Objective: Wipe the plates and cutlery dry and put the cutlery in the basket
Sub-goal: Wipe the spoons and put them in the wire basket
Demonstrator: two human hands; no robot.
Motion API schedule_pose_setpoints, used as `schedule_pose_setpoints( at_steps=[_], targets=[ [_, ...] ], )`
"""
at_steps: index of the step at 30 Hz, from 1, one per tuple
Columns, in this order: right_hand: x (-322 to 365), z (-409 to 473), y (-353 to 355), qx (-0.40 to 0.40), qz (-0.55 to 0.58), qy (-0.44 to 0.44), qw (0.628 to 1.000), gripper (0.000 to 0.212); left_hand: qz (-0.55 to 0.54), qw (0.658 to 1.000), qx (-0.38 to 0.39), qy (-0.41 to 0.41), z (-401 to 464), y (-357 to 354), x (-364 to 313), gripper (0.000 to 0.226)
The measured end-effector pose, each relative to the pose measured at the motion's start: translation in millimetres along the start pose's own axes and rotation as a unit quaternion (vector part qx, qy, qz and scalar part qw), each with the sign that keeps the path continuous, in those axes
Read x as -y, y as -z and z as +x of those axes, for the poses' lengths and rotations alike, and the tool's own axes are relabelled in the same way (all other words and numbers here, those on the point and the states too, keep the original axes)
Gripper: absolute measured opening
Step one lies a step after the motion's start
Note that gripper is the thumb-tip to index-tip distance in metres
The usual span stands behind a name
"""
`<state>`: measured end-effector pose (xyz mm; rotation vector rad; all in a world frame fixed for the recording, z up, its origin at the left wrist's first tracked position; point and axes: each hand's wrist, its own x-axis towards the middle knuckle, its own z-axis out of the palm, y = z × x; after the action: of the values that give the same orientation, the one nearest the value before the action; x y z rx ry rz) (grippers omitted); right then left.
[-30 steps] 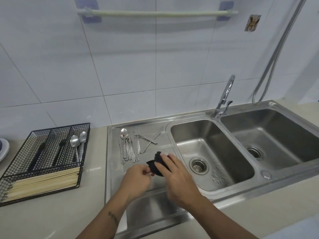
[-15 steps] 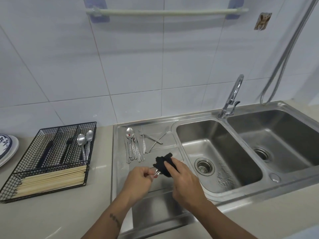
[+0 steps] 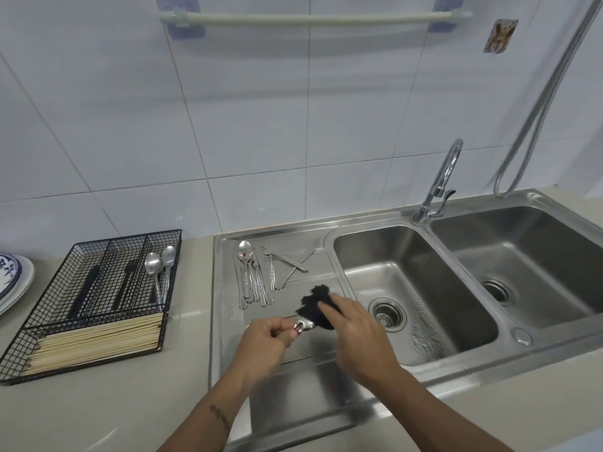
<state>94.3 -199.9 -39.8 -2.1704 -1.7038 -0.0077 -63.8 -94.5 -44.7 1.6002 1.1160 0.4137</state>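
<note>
We count two spoons [image 3: 159, 272] in the black wire basket [image 3: 98, 308], bowls up, in its rightmost long compartment; two dark-handled utensils [image 3: 107, 288] lie in the compartments to their left, type unclear. A dense stack of pale chopsticks [image 3: 98, 340] fills the basket's front compartment. On the ribbed steel drainboard [image 3: 225, 288] lies a cluster of shiny metal cutlery [image 3: 261, 272]: spoons side by side, forks crossed behind them; exact count unreadable. Our left hand [image 3: 264, 337] pinches the handle of one metal piece [image 3: 303, 325], fingers curled. Our right hand [image 3: 355, 331] grips a crumpled black cloth [image 3: 315, 305] wrapped over that piece's far end, above the drainboard. Stacked white plates [image 3: 16, 282], blue-patterned, sit at the far left edge.
</note>
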Motion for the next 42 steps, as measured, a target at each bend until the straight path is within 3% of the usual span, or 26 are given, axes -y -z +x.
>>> schedule_pose_setpoints(
  at_steps=[3,7,11,15,20,26,33,42],
  targets=[
    [-9,2,5,-0.019,0.037,-0.087,0.995,0.07,-0.054,0.998,-0.009,0.014,-1,-4,1,0.021],
    [-4,6,12,-0.053,0.072,-0.1,0.991,0.064,-0.113,0.992,-0.043,0.034,3,-12,-8,0.02],
    [20,6,13,-0.056,0.089,-0.077,0.991,0.066,-0.235,0.966,-0.083,0.077,10,-21,-24,0.018],
    [38,-7,-4,-0.002,0.062,-0.039,0.997,0.07,-0.352,0.922,-0.123,0.102,14,-29,-36,0.025],
    [16,-19,-4,0.02,0.0,-0.076,0.997,0.071,-0.401,0.888,-0.184,0.129,10,-29,-33,0.017],
    [32,-18,-1,0.001,-0.036,-0.026,0.999,0.069,-0.46,0.865,-0.15,0.136,0,-34,-43,0.022],
    [8,-19,10,-0.014,-0.024,-0.121,0.992,0.063,-0.437,0.888,-0.097,0.1,-3,-29,-39,0.013],
    [8,-14,17,-0.028,0.032,-0.13,0.991,0.061,-0.391,0.915,-0.07,0.067,-12,-34,-35,0.019]
  ],
)
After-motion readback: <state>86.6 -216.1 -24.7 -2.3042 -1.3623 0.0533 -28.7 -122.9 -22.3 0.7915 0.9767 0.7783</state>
